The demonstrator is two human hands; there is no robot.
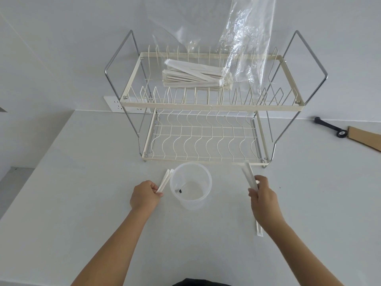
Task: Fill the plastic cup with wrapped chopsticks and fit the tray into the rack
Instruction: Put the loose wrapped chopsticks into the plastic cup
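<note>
On the white table (pixel 82 203), the left hand (pixel 144 196) is pinching wrapped chopsticks (pixel 165 182), fingers closed, just left of the empty plastic cup (pixel 190 189). The right hand (pixel 261 195) is gripping another wrapped pair (pixel 248 174), fingers curled shut. Behind, more packets (pixel 193 76) are lying on the rack (pixel 206 104) top tier.

One camera only, up on the person's head, looking forward and down over the white table (pixel 82 203). It faces the wall, square on to the wire rack (pixel 210 104) standing at the back. Both forearms reach in from the bottom edge, so the view sits close. Wide lens: the rack's side posts bow outward, and the table's far edge curves.
</note>
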